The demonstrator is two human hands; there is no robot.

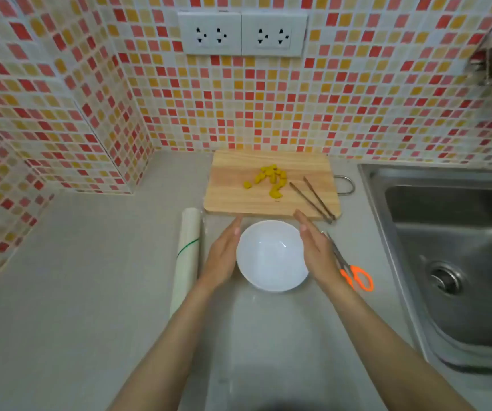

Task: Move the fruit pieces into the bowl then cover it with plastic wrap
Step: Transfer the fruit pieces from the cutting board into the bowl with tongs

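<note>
Several yellow fruit pieces [270,178] lie in a loose pile on a wooden cutting board [233,188] by the tiled wall. In front of the board stands an empty white bowl [271,256]. My left hand [222,258] is flat against the bowl's left side, fingers straight and together. My right hand [316,250] is held the same way at the bowl's right side. Neither hand holds anything. A roll of plastic wrap [187,256] lies on the counter just left of my left hand, and a clear sheet seems to spread under the bowl.
A pair of brown chopsticks [313,198] rests on the board's right part. Orange-handled scissors [350,266] lie right of my right hand. A steel sink [452,253] takes up the right side. Tiled walls close the back and left.
</note>
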